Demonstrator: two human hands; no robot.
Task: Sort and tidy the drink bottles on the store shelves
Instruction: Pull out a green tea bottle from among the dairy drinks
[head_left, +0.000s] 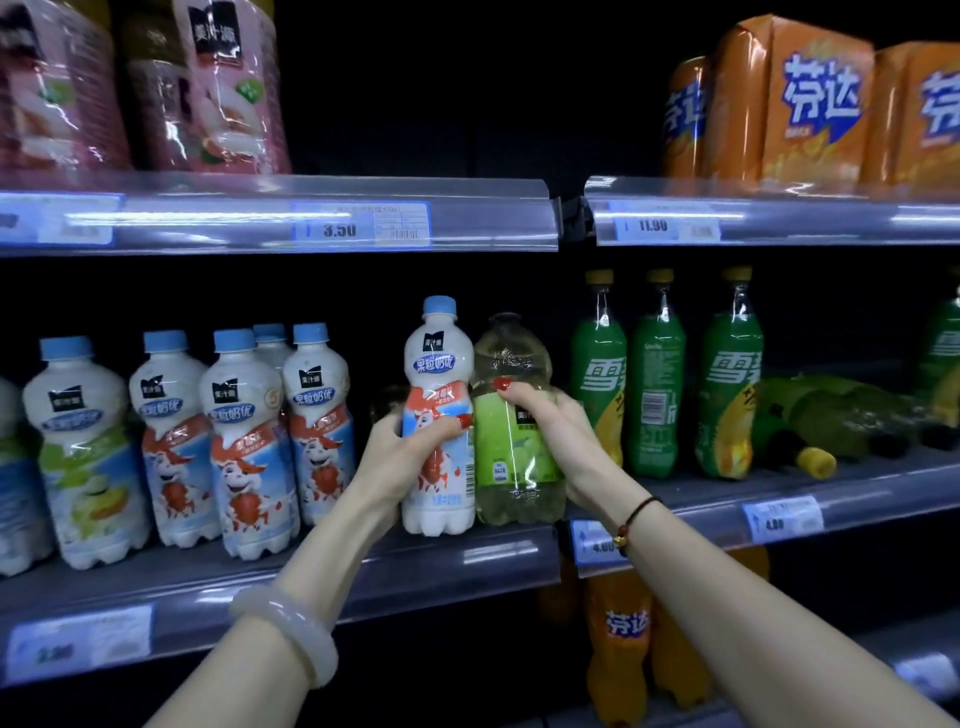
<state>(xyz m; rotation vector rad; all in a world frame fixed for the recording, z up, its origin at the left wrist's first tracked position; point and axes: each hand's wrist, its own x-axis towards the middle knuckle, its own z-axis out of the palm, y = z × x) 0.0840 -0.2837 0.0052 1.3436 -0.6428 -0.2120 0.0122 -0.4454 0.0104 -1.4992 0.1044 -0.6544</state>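
While left hand (402, 447) grips a white milk-drink bottle (439, 415) marked 果粒奶优, right hand (540, 415) clasps a green-labelled bottle (514, 441) touching it, shelf edge (467, 561), matching bottles (244, 441) left, green 雪碧 bottles (649, 374) right, tag 3.50 (340, 229) above.

The single head-worn wide-angle camera looks forward and slightly down, close onto the middle shelf (415, 561).

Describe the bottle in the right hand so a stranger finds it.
Find the middle shelf, left of the green soda bottles. The clear bottle in the right hand is held there. It alone shows pale liquid; nearby milk bottles are white.
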